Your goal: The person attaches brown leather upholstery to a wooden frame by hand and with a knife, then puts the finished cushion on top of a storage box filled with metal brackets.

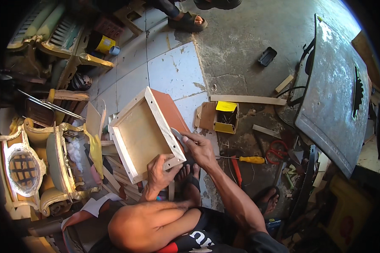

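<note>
A shallow wooden box frame (121,161) is tilted up in front of me, its open side toward me. Small dark holes dot its pale rim, and reddish-brown covering (169,109) wraps its outer right side. My left hand (158,173) grips the frame's lower corner, with the fingers over the rim and the thumb beneath. Beside the right rim, my right hand (200,148) pinches a flat grey piece with a rounded edge (178,137), held against the covered side. Its exact kind I cannot make out.
A small cardboard box of dark fasteners (226,119) stands beyond my right hand. A yellow-handled screwdriver (252,160) and red-handled scissors (277,152) lie to its right. A metal-topped saw table (331,92) rises at the right; carved chair frames (57,164) crowd the left.
</note>
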`<state>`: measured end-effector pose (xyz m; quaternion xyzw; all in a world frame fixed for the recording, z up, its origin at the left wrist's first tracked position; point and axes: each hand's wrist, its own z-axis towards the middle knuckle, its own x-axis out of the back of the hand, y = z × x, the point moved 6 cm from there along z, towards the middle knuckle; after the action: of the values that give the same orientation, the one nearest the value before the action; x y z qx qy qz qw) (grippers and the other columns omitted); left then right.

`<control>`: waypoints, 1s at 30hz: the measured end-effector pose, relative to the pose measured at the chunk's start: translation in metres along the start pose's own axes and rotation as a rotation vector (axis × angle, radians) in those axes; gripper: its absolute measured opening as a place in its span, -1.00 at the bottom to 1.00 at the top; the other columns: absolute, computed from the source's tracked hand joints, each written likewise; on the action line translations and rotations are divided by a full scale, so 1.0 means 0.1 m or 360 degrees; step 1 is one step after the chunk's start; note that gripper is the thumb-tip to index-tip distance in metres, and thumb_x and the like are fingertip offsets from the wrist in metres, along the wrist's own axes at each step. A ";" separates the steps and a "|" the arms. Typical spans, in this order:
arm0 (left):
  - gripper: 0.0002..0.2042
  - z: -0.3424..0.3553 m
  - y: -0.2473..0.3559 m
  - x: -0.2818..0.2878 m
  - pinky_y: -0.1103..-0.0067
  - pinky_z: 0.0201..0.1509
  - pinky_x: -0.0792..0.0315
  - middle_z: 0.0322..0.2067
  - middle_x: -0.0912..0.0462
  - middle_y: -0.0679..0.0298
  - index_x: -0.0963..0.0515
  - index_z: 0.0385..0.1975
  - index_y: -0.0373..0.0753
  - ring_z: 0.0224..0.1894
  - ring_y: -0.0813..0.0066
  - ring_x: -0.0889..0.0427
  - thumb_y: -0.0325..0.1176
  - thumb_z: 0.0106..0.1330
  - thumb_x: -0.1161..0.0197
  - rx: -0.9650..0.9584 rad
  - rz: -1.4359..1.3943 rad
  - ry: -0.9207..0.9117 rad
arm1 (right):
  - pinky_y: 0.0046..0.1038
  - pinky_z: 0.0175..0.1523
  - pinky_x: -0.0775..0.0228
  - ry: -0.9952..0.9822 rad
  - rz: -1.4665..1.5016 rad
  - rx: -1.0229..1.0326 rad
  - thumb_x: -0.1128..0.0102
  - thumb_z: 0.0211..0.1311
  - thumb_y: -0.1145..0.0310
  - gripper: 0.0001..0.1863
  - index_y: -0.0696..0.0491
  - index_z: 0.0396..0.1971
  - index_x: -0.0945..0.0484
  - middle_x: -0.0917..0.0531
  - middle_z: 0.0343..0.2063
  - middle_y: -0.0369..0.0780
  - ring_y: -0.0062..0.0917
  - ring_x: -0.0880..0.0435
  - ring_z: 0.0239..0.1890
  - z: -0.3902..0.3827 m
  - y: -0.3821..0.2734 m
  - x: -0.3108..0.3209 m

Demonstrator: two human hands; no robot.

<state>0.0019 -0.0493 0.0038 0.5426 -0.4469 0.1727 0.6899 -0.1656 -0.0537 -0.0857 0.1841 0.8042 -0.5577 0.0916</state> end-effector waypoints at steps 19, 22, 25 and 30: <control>-0.55 0.13 0.03 0.01 0.30 -0.11 -0.64 -0.28 -0.77 0.10 -0.56 -0.05 -0.29 -0.22 0.10 -0.79 -0.30 0.11 -0.57 -0.0066 0.0035 -0.0070 | -0.41 -0.03 -0.46 0.0253 -0.0241 0.0219 -0.27 0.43 0.31 -0.72 -0.04 0.06 -0.75 -0.66 -0.35 -0.13 -0.39 -0.65 -0.24 0.26 -0.05 -0.24; -0.58 0.15 0.05 -0.03 0.29 -0.11 -0.63 -0.28 -0.76 0.10 -0.57 -0.09 -0.29 -0.22 0.09 -0.78 -0.30 0.11 -0.57 -0.0086 0.0004 -0.0077 | -0.42 -0.02 -0.46 0.0300 -0.0297 0.0183 -0.28 0.43 0.30 -0.71 -0.02 0.08 -0.74 -0.67 -0.32 -0.13 -0.41 -0.66 -0.23 0.21 -0.01 -0.23; -0.59 0.13 0.04 -0.02 0.29 -0.12 -0.63 -0.28 -0.75 0.10 -0.57 -0.11 -0.29 -0.23 0.09 -0.77 -0.29 0.11 -0.57 -0.0081 -0.0008 -0.0066 | -0.44 0.00 -0.45 0.0207 -0.0182 0.0146 -0.27 0.44 0.30 -0.69 0.02 0.10 -0.72 -0.69 -0.27 -0.13 -0.44 -0.66 -0.20 0.24 0.02 -0.22; -0.59 0.14 0.06 -0.02 0.29 -0.11 -0.63 -0.28 -0.74 0.11 -0.57 -0.11 -0.28 -0.23 0.09 -0.77 -0.27 0.11 -0.57 -0.0079 0.0007 -0.0064 | -0.49 0.03 -0.45 0.0171 0.0043 0.0148 -0.23 0.48 0.27 -0.66 0.11 0.11 -0.69 -0.70 -0.30 -0.19 -0.52 -0.65 -0.18 0.28 0.10 -0.24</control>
<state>-0.0090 -0.0593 0.0059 0.5277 -0.4661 0.1524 0.6936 -0.1415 -0.0813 -0.0958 0.2287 0.7786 -0.5824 0.0471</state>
